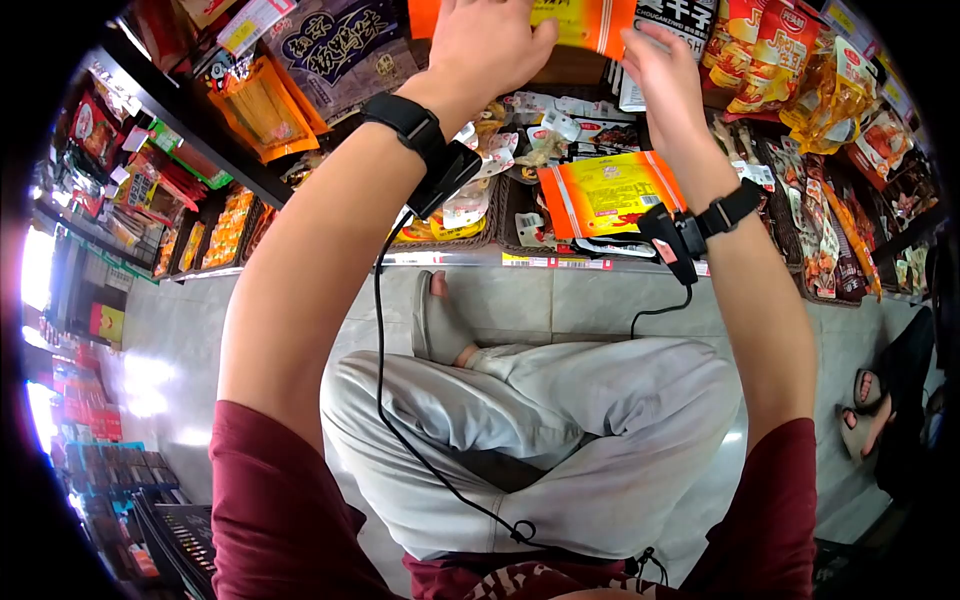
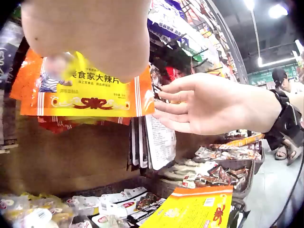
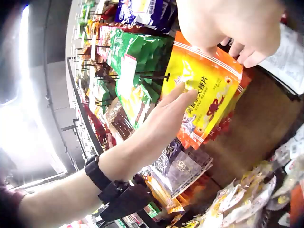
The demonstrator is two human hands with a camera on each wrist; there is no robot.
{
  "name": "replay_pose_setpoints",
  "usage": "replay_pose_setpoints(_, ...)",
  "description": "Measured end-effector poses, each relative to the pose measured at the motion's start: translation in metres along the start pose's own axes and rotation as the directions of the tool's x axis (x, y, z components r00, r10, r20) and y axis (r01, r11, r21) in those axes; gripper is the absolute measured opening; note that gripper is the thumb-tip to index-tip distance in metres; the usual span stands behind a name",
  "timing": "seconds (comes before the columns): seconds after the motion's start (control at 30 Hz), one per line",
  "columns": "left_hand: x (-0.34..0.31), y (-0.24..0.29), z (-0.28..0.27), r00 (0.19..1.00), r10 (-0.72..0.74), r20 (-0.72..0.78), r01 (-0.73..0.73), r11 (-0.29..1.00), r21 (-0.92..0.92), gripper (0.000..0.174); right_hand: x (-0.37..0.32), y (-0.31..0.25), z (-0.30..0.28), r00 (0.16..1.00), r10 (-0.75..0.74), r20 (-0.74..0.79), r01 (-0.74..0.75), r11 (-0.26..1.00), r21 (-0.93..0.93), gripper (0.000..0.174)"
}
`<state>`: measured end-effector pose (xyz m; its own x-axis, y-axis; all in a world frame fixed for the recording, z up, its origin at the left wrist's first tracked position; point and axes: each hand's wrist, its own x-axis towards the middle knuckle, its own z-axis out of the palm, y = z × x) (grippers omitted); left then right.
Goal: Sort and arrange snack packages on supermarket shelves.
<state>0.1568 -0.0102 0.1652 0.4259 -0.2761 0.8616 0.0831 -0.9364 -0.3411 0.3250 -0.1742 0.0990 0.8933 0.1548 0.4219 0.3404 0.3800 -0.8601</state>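
An orange-and-yellow snack bag (image 2: 95,95) hangs upright on the rack, with more of its kind behind it. My left hand (image 1: 490,45) reaches across its front, and its extended fingers (image 3: 175,99) lie against the bag's face near the hook end. At the bag's right edge is my right hand (image 2: 190,104), palm turned inward, its fingers fairly straight and the fingertips right at that edge. Another orange-and-yellow bag (image 1: 610,195) lies flat over the bins below, back side up, near my right wrist.
Wicker baskets (image 1: 495,215) of small packaged snacks line the low shelf. White-and-black packs (image 2: 160,137) hang to the right, a dark duck-snack bag (image 1: 340,50) to the left. A metal hook (image 3: 154,76) sticks out by the bag. Another person's sandalled feet (image 1: 862,415) are at right.
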Motion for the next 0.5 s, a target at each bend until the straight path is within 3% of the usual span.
replay_pose_setpoints(0.03,-0.007,0.000,0.000,1.000,-0.009,0.004,0.009,1.000,0.001,0.064,-0.003,0.010,-0.006,1.000,0.006,0.007,-0.006,1.000,-0.005,0.038)
replay_pose_setpoints(0.1,-0.021,0.000,-0.004,0.994,0.103,0.037,-0.105,0.993,0.047,0.063,-0.013,0.033,-0.029,0.996,0.073,0.057,-0.061,0.981,-0.183,0.046)
replay_pose_setpoints(0.13,-0.032,-0.001,-0.013,0.977,0.106,0.183,-0.102,0.994,-0.035,0.061,-0.023,0.041,-0.038,0.988,0.136,0.071,-0.121,0.975,-0.189,0.040)
replay_pose_setpoints(0.17,-0.040,-0.003,0.005,0.977,0.105,0.186,-0.100,0.994,-0.038,0.061,-0.032,0.046,-0.049,0.988,0.140,0.070,-0.125,0.974,-0.191,0.040)
replay_pose_setpoints(0.2,-0.050,-0.008,0.034,0.967,0.105,0.230,-0.072,0.986,-0.150,0.059,-0.040,0.050,-0.063,0.926,0.299,0.230,-0.234,0.934,-0.270,0.034)
replay_pose_setpoints(0.23,-0.049,-0.006,0.041,0.955,0.110,0.275,-0.037,0.965,-0.259,0.057,-0.049,0.050,-0.071,0.813,0.451,0.367,-0.320,0.874,-0.364,0.028)
replay_pose_setpoints(0.3,-0.085,-0.004,0.027,0.917,0.113,0.383,0.036,0.931,-0.362,0.049,-0.069,0.051,-0.082,0.738,0.568,0.363,-0.248,0.729,-0.638,0.025)
replay_pose_setpoints(0.4,-0.134,0.003,-0.002,0.858,0.120,0.500,0.114,0.904,-0.413,0.046,-0.088,0.083,-0.101,0.831,0.433,0.348,-0.179,0.801,-0.571,0.033)
replay_pose_setpoints(0.47,-0.165,-0.001,-0.019,0.744,0.233,0.626,0.224,0.795,-0.563,0.043,-0.093,0.089,-0.106,0.891,0.318,0.323,-0.098,0.830,-0.548,0.037)
replay_pose_setpoints(0.5,-0.176,-0.002,-0.026,0.739,0.231,0.633,0.238,0.790,-0.566,0.043,-0.095,0.091,-0.109,0.913,0.249,0.324,-0.035,0.838,-0.544,0.038)
